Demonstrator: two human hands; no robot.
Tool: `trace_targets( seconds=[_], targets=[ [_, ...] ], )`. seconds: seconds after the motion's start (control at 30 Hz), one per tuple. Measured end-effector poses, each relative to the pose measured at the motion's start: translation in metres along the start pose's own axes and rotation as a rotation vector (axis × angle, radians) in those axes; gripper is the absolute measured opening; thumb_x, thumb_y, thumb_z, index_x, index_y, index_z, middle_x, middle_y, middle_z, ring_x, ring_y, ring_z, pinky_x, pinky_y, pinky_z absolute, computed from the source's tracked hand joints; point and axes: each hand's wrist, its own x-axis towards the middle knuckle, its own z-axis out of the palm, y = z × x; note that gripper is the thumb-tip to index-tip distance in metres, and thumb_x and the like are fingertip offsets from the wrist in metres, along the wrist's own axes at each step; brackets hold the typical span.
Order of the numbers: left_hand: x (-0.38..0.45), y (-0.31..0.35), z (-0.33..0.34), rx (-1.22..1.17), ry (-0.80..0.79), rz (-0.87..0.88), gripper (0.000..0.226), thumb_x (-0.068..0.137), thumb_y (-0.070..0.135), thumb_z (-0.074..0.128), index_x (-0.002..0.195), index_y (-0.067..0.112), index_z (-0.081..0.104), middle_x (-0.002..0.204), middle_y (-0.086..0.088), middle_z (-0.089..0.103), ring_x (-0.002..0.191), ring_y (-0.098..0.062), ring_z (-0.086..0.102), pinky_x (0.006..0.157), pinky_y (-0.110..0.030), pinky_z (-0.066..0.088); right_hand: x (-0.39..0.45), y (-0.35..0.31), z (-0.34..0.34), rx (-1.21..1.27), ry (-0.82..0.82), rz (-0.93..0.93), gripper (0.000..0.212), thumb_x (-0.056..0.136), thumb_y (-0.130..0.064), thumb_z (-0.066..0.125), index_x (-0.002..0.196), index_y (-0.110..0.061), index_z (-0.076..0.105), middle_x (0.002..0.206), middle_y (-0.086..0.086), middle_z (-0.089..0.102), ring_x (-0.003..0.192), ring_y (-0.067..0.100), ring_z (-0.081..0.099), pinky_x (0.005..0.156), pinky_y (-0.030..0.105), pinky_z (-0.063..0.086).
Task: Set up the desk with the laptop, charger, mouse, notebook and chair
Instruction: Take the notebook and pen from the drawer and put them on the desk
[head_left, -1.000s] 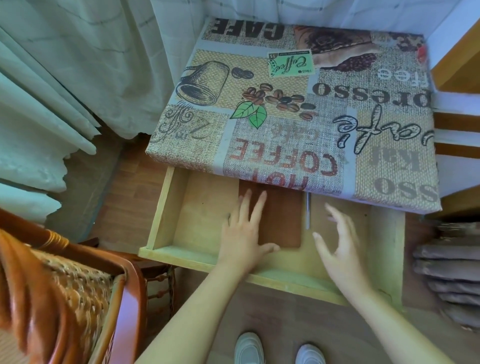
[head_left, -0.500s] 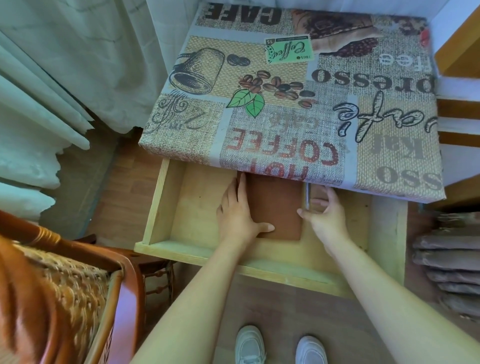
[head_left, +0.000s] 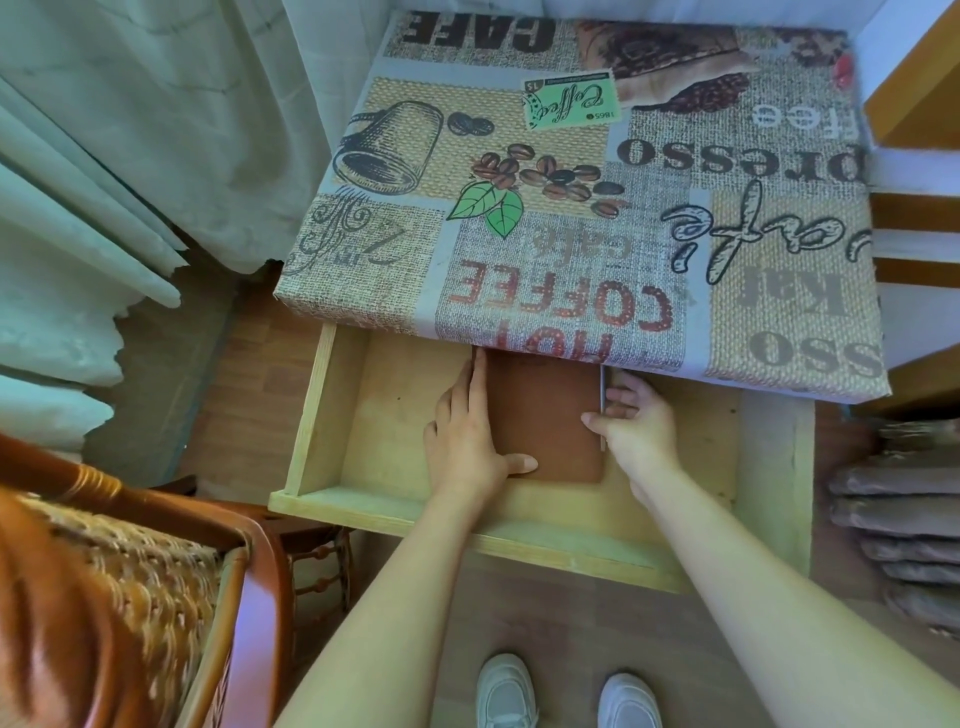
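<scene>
A brown notebook (head_left: 545, 415) lies flat in the pulled-out wooden drawer (head_left: 395, 514) under the desk (head_left: 571, 171), which wears a coffee-print cloth. Its far end is hidden under the desk's front edge. My left hand (head_left: 467, 436) rests along the notebook's left edge with straight fingers, thumb at its near corner. My right hand (head_left: 631, 421) curls round the right edge, thumb on the cover, beside a thin grey pen (head_left: 602, 400). A wicker chair (head_left: 119, 597) with a reddish wooden frame stands at the lower left. No laptop, charger or mouse is in view.
Pale curtains (head_left: 104, 156) hang at the left, down to the floor. Wooden shelving (head_left: 919, 104) stands right of the desk, with a stack of dark folded items (head_left: 904, 535) lower right. My white shoes (head_left: 566, 696) stand on the wooden floor below the drawer.
Both hands reached into the drawer and closed in on the notebook's two sides. The right hand went from hovering open to gripping the right edge by the pen.
</scene>
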Motion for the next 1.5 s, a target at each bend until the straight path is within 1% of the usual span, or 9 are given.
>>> trace_targets(
  seconds=[0.2, 0.43, 0.53, 0.67, 0.87, 1.03, 1.27, 1.4, 1.5],
  targets=[
    [0.003, 0.000, 0.005, -0.170, -0.005, -0.013, 0.137, 0.046, 0.032, 0.093, 0.152, 0.024, 0.006, 0.155, -0.001, 0.025, 0.137, -0.024, 0.026, 0.107, -0.036, 0.030, 0.000, 0.002, 0.003, -0.018, 0.011, -0.005, 0.063, 0.072, 0.007, 0.071, 0.129, -0.010, 0.050, 0.112, 0.008, 0.061, 0.093, 0.019, 0.058, 0.089, 0.045, 0.051],
    [0.013, 0.000, 0.012, -0.843, 0.038, -0.203, 0.115, 0.047, 0.018, 0.085, 0.141, 0.044, 0.023, 0.144, 0.003, 0.038, 0.132, -0.016, 0.041, 0.110, -0.044, 0.037, -0.003, -0.001, -0.009, 0.104, -0.018, 0.039, 0.063, 0.074, 0.009, 0.070, 0.130, -0.011, 0.050, 0.115, 0.005, 0.056, 0.096, 0.017, 0.056, 0.075, 0.026, 0.045],
    [0.017, -0.007, 0.009, -0.857, 0.020, -0.215, 0.105, 0.051, 0.017, 0.082, 0.138, 0.048, 0.031, 0.139, 0.008, 0.039, 0.125, -0.019, 0.048, 0.102, -0.047, 0.045, -0.005, 0.000, -0.014, 0.125, -0.045, 0.065, 0.062, 0.073, 0.007, 0.071, 0.128, -0.013, 0.053, 0.115, 0.004, 0.058, 0.100, 0.015, 0.056, 0.086, 0.026, 0.042],
    [0.017, -0.015, 0.000, -0.868, -0.019, -0.206, 0.095, 0.059, 0.009, 0.083, 0.140, 0.034, 0.041, 0.135, 0.011, 0.039, 0.125, -0.017, 0.049, 0.104, -0.044, 0.044, -0.012, 0.002, -0.015, 0.197, -0.088, 0.100, 0.059, 0.073, 0.009, 0.070, 0.127, -0.009, 0.055, 0.116, 0.007, 0.057, 0.092, 0.011, 0.058, 0.076, 0.018, 0.044],
    [0.007, -0.019, -0.013, -0.887, -0.053, -0.189, 0.089, 0.062, 0.005, 0.084, 0.139, 0.027, 0.045, 0.134, 0.009, 0.039, 0.124, -0.019, 0.050, 0.104, -0.042, 0.045, -0.023, 0.006, -0.012, 0.304, -0.086, 0.165, 0.057, 0.072, 0.012, 0.069, 0.124, -0.006, 0.056, 0.109, 0.006, 0.058, 0.096, 0.020, 0.061, 0.094, 0.041, 0.049],
    [-0.007, -0.023, -0.034, -0.931, -0.113, -0.185, 0.084, 0.055, 0.016, 0.087, 0.120, 0.054, 0.049, 0.135, 0.013, 0.042, 0.120, -0.017, 0.054, 0.102, -0.045, 0.046, -0.041, 0.002, -0.017, 0.343, -0.162, 0.179, 0.061, 0.071, 0.014, 0.069, 0.127, -0.006, 0.053, 0.108, 0.007, 0.061, 0.091, 0.020, 0.064, 0.078, 0.028, 0.055],
    [-0.033, -0.027, -0.067, -0.963, -0.135, -0.110, 0.085, 0.072, -0.006, 0.077, 0.140, 0.029, 0.042, 0.138, 0.008, 0.039, 0.099, -0.004, 0.059, 0.073, -0.008, 0.050, -0.067, -0.010, -0.018, 0.393, -0.215, 0.174, 0.062, 0.070, 0.017, 0.067, 0.127, -0.002, 0.051, 0.107, 0.010, 0.063, 0.096, 0.027, 0.064, 0.079, 0.031, 0.057],
    [-0.041, -0.026, -0.077, -1.036, -0.151, -0.128, 0.086, 0.069, -0.006, 0.079, 0.137, 0.035, 0.044, 0.142, 0.007, 0.038, 0.106, -0.017, 0.064, 0.089, -0.042, 0.056, -0.077, -0.021, -0.017, 0.366, -0.243, 0.148, 0.062, 0.071, 0.016, 0.067, 0.129, -0.001, 0.050, 0.112, 0.013, 0.065, 0.098, 0.026, 0.065, 0.081, 0.032, 0.056],
    [-0.055, -0.030, -0.082, -1.037, -0.156, -0.126, 0.086, 0.070, -0.003, 0.079, 0.138, 0.035, 0.044, 0.141, 0.010, 0.037, 0.108, -0.020, 0.062, 0.092, -0.044, 0.054, -0.092, -0.020, -0.019, 0.348, -0.257, 0.151, 0.061, 0.071, 0.015, 0.068, 0.128, -0.002, 0.051, 0.113, 0.013, 0.066, 0.097, 0.024, 0.067, 0.075, 0.027, 0.057]
  ],
)
